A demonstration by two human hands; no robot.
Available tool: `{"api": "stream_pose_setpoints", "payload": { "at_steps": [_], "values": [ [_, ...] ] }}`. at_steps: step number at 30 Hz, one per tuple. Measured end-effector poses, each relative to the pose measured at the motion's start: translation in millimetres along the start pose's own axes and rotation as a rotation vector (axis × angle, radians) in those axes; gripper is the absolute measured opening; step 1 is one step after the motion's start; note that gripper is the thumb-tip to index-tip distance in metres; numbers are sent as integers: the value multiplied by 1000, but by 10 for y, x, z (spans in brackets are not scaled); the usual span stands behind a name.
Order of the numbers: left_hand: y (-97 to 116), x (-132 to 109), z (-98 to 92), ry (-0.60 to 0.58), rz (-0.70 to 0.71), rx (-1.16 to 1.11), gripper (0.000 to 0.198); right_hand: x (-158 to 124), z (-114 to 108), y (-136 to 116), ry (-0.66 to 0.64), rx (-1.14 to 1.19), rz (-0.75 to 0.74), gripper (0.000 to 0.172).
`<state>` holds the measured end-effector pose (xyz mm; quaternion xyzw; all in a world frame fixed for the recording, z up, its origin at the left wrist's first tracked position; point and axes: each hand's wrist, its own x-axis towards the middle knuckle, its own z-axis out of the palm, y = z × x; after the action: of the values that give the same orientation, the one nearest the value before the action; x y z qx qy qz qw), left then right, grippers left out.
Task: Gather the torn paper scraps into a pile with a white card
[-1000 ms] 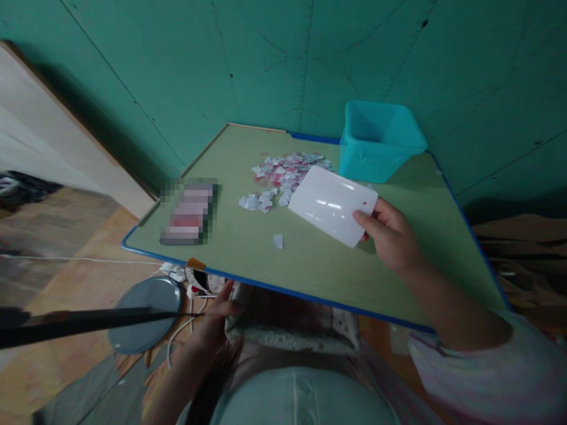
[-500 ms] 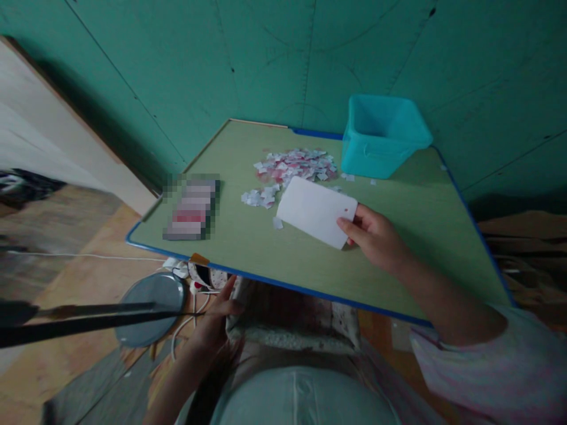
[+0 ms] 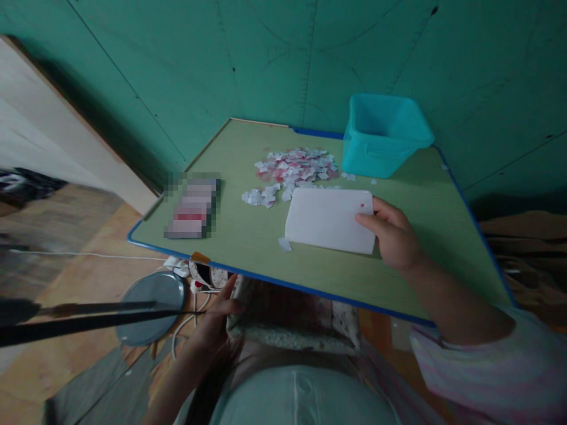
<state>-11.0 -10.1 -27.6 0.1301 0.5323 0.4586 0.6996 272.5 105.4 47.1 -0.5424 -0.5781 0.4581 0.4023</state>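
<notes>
My right hand (image 3: 396, 233) is closed on the right end of a white scraper (image 3: 330, 221), a thin flat plate with rounded corners and a small red spot. The scraper is low over the table, its lower left corner by a single paper scrap (image 3: 284, 244). Beyond it lies a pile of small white and pinkish paper scraps (image 3: 301, 165), with a smaller cluster (image 3: 261, 195) to the left. Below the table's front edge, my left hand (image 3: 220, 313) grips the left side of a stained whitish open bag (image 3: 292, 337); some fingers are hidden.
A turquoise bin (image 3: 383, 141) stands at the back right of the green table (image 3: 239, 248). A blurred-out phone-like object (image 3: 192, 209) lies at the left. Below are a round grey stool (image 3: 150, 307) and white cables (image 3: 175, 336). A green wall (image 3: 266, 59) rises behind.
My right hand has moved right and slightly nearer with the scraper, which has turned more level. The single scrap has shifted right and nearer. My left hand and the bag have stayed put.
</notes>
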Motion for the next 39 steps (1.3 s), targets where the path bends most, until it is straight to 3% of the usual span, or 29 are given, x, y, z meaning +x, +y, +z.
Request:
{"api": "stream_pose_setpoints", "payload": {
  "at_steps": [6,14,20,26,35,39],
  "values": [
    [7,0,28,-62,-7,-53,60,29,-25,3,99,-43,-46,24],
    [-7,50,13,-63,-21,-55,62,-13,12,-101,71,-34,9,14],
    [-22,57,-8,25,-37,-11,62,16,15,-78,3,15,80,15],
    [13,22,45,-52,-23,-28,61,29,6,-28,-23,83,103,16],
    [-17,84,0,31,13,26,57,19,19,-43,-47,137,159,22],
    [-23,90,-12,-8,-10,28,63,18,18,-39,-58,185,159,18]
  ]
}}
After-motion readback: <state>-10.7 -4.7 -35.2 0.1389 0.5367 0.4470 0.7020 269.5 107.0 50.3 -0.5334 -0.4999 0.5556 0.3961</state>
